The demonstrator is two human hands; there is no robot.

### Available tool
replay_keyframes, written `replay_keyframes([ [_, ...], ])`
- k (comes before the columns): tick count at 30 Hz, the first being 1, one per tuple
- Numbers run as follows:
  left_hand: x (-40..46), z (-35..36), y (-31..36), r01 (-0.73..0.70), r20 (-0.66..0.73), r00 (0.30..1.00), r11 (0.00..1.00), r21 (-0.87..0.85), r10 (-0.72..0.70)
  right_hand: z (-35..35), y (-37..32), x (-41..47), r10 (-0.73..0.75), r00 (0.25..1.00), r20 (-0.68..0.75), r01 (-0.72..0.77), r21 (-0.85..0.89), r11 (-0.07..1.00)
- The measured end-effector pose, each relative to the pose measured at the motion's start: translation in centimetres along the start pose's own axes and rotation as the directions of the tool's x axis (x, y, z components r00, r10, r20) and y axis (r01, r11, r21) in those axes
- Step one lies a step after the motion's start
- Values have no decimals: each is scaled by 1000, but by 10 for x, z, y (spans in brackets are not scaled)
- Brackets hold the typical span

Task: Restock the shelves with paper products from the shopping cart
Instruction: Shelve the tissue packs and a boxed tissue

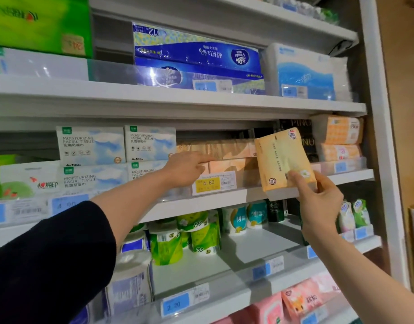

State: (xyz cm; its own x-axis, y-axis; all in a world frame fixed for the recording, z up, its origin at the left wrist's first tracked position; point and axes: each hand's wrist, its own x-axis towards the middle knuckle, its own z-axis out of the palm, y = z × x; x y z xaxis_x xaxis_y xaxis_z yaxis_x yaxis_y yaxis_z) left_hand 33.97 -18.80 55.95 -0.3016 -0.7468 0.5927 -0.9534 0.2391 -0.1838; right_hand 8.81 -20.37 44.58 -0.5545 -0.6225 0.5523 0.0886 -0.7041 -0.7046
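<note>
My right hand [318, 197] pinches the lower corner of a yellow-orange tissue pack [280, 160], held tilted in front of the middle shelf [224, 199]. Behind it, similar peach-orange packs [227, 155] lie stacked on that shelf. My left hand [187, 169] reaches over the shelf's clear front guard; its fingers stretch toward these stacked packs and touch them. A yellow price tag [209, 183] reading 6.80 hangs just below my left hand. No shopping cart is in view.
White moisturizing facial tissue packs [91, 146] fill the middle shelf's left side. Blue tissue packs [196, 57] sit on the shelf above, green and white toilet rolls [168, 244] on the shelf below, pink packs [301, 298] lower down. A white upright [383, 160] bounds the shelving on the right.
</note>
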Motion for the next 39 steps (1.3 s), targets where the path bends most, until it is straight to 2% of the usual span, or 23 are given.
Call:
replay_keyframes([
  [4, -17, 3, 9, -6, -28, 1000, 1000, -15, 5, 10, -9, -8, 5, 998, 55, -7, 36, 999],
  [7, -42, 9, 27, -31, -223, 975, 975, -220, -19, 16, -19, -16, 4, 995, 97, -8, 45, 999],
  [9, -60, 14, 55, -148, -302, 953, 908, -392, 25, 19, -25, -23, 15, 993, 117, -20, 40, 999],
  [10, -66, 17, 71, -221, -318, 944, 888, -404, 91, 20, -27, -26, 11, 993, 118, -14, 22, 1000],
  [13, -63, 33, 113, -388, -365, 883, 896, -216, 295, 17, -35, -34, -13, 996, 91, 16, -29, 999],
  [17, -40, 58, 146, -388, -435, 822, 921, 43, 367, -2, -41, -33, 83, 996, -11, -84, -40, 996],
  [19, -32, 67, 163, -391, -524, 760, 915, 102, 383, -17, -43, -30, 122, 993, -10, -122, -21, 992],
  [22, -17, 66, 183, -405, -654, 670, 912, 73, 350, -40, -43, -23, 74, 992, 99, -77, 28, 997],
  [24, -9, 60, 194, -344, -684, 697, 938, -52, 217, -57, -44, -15, 40, 981, 191, -51, 53, 997],
  [25, -7, 55, 200, -310, -668, 736, 932, -188, 110, -64, -43, -11, 38, 974, 225, -51, 50, 997],
  [27, 1, 51, 210, -221, -557, 823, 843, -491, -109, -76, -42, -1, 73, 967, 245, -75, -1, 997],
  [29, 9, 50, 215, -167, -493, 830, 726, -667, -262, -85, -38, 9, 121, 964, 236, -105, -76, 992],
  [31, 14, 50, 215, -173, -437, 830, 584, -793, -347, -89, -34, 16, 178, 956, 233, -142, -163, 976],
  [35, 8, 53, 209, -94, -218, 859, 276, -957, -463, -91, -23, 26, 287, 917, 278, -230, -221, 948],
  [39, -12, 50, 188, -16, 16, 874, -61, -998, -485, -78, -10, 22, 306, 852, 424, -314, -54, 948],
])
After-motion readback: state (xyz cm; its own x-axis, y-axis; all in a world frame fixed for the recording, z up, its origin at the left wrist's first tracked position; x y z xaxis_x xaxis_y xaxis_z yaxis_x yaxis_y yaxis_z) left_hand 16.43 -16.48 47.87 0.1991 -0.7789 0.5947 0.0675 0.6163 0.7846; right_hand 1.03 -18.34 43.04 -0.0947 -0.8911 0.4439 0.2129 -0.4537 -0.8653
